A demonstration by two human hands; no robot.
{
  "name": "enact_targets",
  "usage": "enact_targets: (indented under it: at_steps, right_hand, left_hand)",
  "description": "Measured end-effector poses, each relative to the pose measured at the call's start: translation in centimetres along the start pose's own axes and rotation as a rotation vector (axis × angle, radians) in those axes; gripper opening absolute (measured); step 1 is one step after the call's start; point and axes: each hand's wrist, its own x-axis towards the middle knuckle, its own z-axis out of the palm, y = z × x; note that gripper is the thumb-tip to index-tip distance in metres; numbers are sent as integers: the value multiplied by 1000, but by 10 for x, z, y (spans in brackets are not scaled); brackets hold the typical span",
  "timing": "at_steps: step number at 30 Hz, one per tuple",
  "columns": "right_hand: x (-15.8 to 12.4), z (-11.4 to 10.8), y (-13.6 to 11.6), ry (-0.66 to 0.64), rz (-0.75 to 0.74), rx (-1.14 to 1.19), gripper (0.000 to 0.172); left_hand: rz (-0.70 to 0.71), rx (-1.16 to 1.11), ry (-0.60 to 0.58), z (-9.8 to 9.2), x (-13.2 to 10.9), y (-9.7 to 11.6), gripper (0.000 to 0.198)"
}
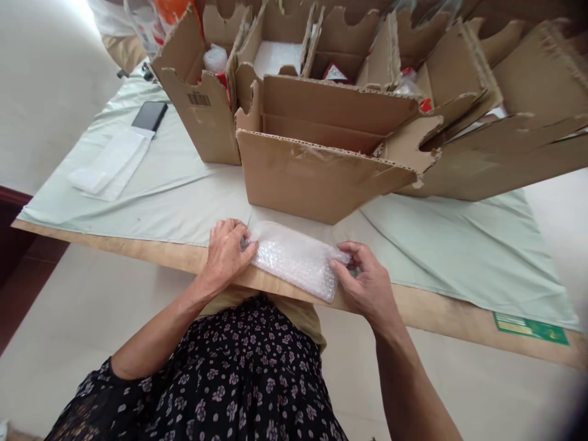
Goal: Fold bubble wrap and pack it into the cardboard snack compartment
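A bubble-wrap pouch (294,260) lies flat at the near edge of the table (441,309), right in front of me. My left hand (226,252) has its fingers curled over the pouch's left end. My right hand (365,278) pinches the pouch's right end between thumb and fingers. What is inside the pouch cannot be seen.
Several open cardboard boxes (316,171) crowd the table behind the pouch, some holding red and white packets. A pale green cloth (174,190) covers the tabletop. At the far left lie a black phone (149,114) and a stack of bubble-wrap bags (113,162). Another person stands at the far corner.
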Motion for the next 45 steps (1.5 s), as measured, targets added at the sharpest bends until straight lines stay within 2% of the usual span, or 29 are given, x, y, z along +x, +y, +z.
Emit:
enact_targets:
  at_steps: [3,6,8,10,12,14,16,17,19,22,24,27,30,34,35,38,39,41,43,45]
  right_hand:
    - [-7,-10,-10,-45,22,119,32]
    - [-15,-6,-36,-231,1,220,40]
    - [-18,10,-60,-411,-43,256,45]
    - [-17,36,-84,-538,-112,278,47]
    - [-11,67,-102,-584,-178,296,43]
    - [-2,92,-112,-568,-186,294,37]
    - [8,107,-115,-539,-140,286,32]
    - [12,110,-115,-530,-112,288,30]
    - [17,110,-114,-529,-70,307,29]
    - [21,105,-112,-556,-39,332,28]
    - [24,104,-111,-587,-8,366,28]
    - [31,106,-109,-668,100,492,33]
    - [36,103,-106,-744,190,585,38]
    - [29,85,-102,-754,52,492,43]
    - [26,80,-101,-715,-6,433,45]
    - [20,73,-100,-481,-225,165,55]
    - [20,74,-100,-419,-304,82,58]
    - [25,83,-101,-407,-417,2,59]
    - [34,97,-102,-457,-409,23,47]
    - [44,110,-102,-468,-312,90,34]
  left_hand:
    - [-75,-236,-75,-18,-1,-5,11]
    - [-128,-388,-152,-53,8,-23,18]
    - [-94,-310,-139,-78,24,-38,24]
    - [-38,-125,-130,-95,48,-51,26]
    - [-1,42,-153,-101,74,-61,26]
    - [11,150,-164,-96,94,-69,31]
    - [50,203,-111,-85,99,-77,41]
    - [91,204,-66,-79,93,-79,45]
    - [217,143,3,-72,64,-82,44]
    - [415,-19,-37,-69,-5,-77,37]
    - [513,-44,-44,-66,-45,-71,45]
    - [526,1,4,-55,-73,-65,46]
    - [499,-1,91,-42,-69,-65,32]
    - [499,-69,179,-39,-54,-67,27]
    - [482,-93,181,-40,-52,-67,25]
    - [414,-164,147,-44,-47,-67,23]
    - [393,-179,140,-44,-45,-66,23]
    - [351,-187,140,-46,-43,-65,23]
    - [305,-196,134,-48,-41,-64,23]
    - [269,-216,112,-51,-41,-63,33]
